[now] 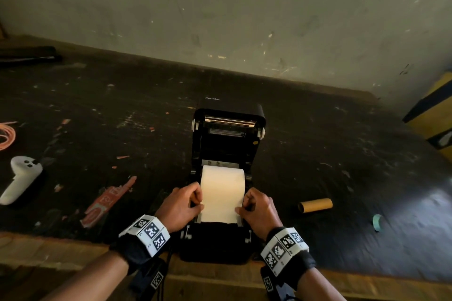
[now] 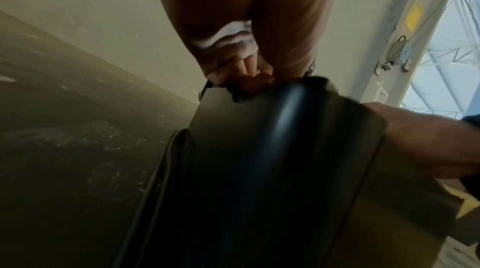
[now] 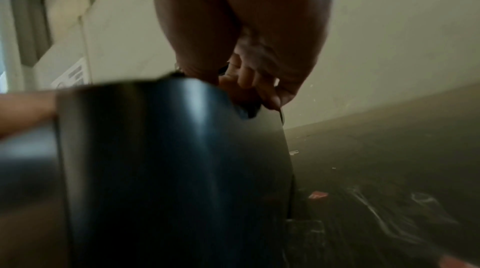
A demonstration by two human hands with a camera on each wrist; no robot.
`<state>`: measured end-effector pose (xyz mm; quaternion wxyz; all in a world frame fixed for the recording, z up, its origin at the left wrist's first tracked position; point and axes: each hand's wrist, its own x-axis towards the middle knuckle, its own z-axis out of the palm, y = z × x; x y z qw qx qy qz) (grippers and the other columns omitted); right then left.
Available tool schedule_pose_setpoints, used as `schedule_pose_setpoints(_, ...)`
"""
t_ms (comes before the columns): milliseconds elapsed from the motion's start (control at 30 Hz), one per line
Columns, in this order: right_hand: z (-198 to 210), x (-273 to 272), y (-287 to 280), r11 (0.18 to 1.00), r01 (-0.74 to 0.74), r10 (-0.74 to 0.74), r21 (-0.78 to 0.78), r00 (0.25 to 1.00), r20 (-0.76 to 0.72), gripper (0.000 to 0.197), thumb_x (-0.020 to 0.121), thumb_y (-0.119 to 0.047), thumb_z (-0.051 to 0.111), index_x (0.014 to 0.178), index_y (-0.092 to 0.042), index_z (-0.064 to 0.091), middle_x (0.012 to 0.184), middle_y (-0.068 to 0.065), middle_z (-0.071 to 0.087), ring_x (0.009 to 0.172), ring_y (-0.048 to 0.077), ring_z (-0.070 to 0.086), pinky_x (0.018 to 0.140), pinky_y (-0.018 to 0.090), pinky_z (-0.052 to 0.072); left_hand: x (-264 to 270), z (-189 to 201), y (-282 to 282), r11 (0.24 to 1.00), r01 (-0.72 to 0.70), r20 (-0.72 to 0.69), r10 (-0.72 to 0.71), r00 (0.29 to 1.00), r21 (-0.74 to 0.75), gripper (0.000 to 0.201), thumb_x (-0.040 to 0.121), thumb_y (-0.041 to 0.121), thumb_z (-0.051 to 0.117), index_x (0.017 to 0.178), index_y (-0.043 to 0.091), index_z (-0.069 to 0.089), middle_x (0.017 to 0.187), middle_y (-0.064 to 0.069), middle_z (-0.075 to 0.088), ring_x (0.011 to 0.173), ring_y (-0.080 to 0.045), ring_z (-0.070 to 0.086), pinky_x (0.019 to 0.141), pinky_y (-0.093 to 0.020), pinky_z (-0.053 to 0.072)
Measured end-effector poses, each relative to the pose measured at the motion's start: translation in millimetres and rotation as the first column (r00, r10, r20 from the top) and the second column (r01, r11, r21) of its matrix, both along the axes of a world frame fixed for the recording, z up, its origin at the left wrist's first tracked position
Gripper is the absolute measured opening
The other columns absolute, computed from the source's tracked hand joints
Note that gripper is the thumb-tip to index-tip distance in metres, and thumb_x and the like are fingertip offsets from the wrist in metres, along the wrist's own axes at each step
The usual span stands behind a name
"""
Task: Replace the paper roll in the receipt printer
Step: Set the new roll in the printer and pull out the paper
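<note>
While our left hand (image 1: 182, 205) and right hand (image 1: 259, 206) pinch the paper strip (image 1: 221, 200) toward 6 o'clock, uneven pull risks skewing or tearing it before the Xprinter lid (image 1: 228, 127) closes.

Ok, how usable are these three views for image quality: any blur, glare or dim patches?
Head view: sharp at centre, paper roll brightly lit, dark table dim, corners smeared and bent by the wide lens. Left wrist view: printer close, blurred, one glare streak; window blown out. Right wrist view: the same blur and glare, left hand a soft smear.
</note>
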<state>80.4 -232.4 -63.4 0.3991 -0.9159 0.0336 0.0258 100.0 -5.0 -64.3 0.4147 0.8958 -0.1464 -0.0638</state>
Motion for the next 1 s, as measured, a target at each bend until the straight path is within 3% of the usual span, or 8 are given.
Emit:
schedule_pose_setpoints(167,4.1,2.9,-1.3,0.999,-0.005,0.006,0.043,1.000,-0.019,0.021,0.073,-0.019,0.076,0.074,-0.016,0.055,0.079,0.002,0.067,0.074,0.017,0.064,0.069,0.032,0.056,1.7,-0.5,2.8,1.000,0.001,-0.023,-0.002,1.000,-0.028,0.020,0.075,0.017,0.072,0.075,0.025,0.053,0.078,0.004,0.067,0.076,-0.008,0.064,0.075,-0.041,0.055)
schedule_pose_setpoints(300,3.5,6.4,-3.4,0.998,-0.048,0.051,0.045,0.997,-0.050,0.025,0.073,-0.017,0.077,0.070,-0.023,0.052,0.080,0.000,0.067,0.075,0.015,0.064,0.070,0.029,0.055,4.5,-1.2,6.1,1.000,0.018,-0.024,-0.018,1.000,0.021,0.020,0.072,0.024,0.072,0.075,0.030,0.054,0.075,0.009,0.068,0.080,-0.012,0.063,0.075,-0.046,0.055)
schedule_pose_setpoints(433,3.5,11.6,-6.1,0.996,-0.070,0.076,0.059,0.992,-0.105,0.028,0.069,-0.015,0.079,0.065,-0.023,0.052,0.071,-0.001,0.064,0.067,0.013,0.061,0.071,0.034,0.055,2.4,1.8,4.1,0.999,-0.010,-0.001,0.010,1.000,-0.046,0.020,0.075,0.017,0.072,0.074,0.028,0.055,0.077,0.008,0.068,0.078,-0.006,0.064,0.076,-0.042,0.056)
schedule_pose_setpoints(600,0.1,11.3,-8.0,0.994,-0.024,0.032,0.105,0.996,-0.083,0.029,0.068,-0.014,0.080,0.064,-0.022,0.053,0.066,-0.001,0.063,0.059,0.013,0.058,0.058,0.030,0.053,4.6,6.8,3.5,0.998,0.014,-0.042,-0.016,0.999,-0.055,0.018,0.074,0.007,0.071,0.073,0.018,0.057,0.076,0.000,0.069,0.072,-0.009,0.066,0.074,-0.039,0.057)
schedule_pose_setpoints(733,-0.3,9.1,-7.5,0.996,-0.069,0.075,0.063,0.992,-0.100,0.029,0.071,-0.013,0.078,0.064,-0.023,0.051,0.068,-0.003,0.062,0.061,0.010,0.057,0.058,0.023,0.048,4.3,8.0,6.2,0.998,0.028,-0.054,-0.031,0.998,-0.053,0.021,0.073,0.007,0.072,0.071,0.022,0.056,0.076,-0.001,0.070,0.072,-0.011,0.067,0.072,-0.037,0.058)
schedule_pose_setpoints(867,3.5,12.5,-8.5,0.989,-0.081,0.097,0.125,0.987,-0.129,0.026,0.072,-0.011,0.078,0.067,-0.018,0.053,0.066,0.001,0.064,0.056,0.015,0.059,0.052,0.027,0.051,2.4,5.6,4.0,0.995,-0.004,-0.034,0.000,0.999,-0.100,0.019,0.075,0.008,0.072,0.074,0.019,0.057,0.077,-0.001,0.069,0.071,-0.010,0.067,0.070,-0.034,0.057)
schedule_pose_setpoints(1000,2.2,8.2,-9.0,0.977,-0.084,0.099,0.198,0.993,-0.067,0.021,0.075,-0.006,0.075,0.068,-0.014,0.056,0.060,0.001,0.066,0.046,0.016,0.057,0.045,0.028,0.050,-1.0,6.0,5.7,0.998,0.044,-0.058,-0.046,0.997,-0.040,0.018,0.075,0.009,0.071,0.080,0.020,0.057,0.079,0.001,0.068,0.069,-0.008,0.064,0.065,-0.027,0.054)
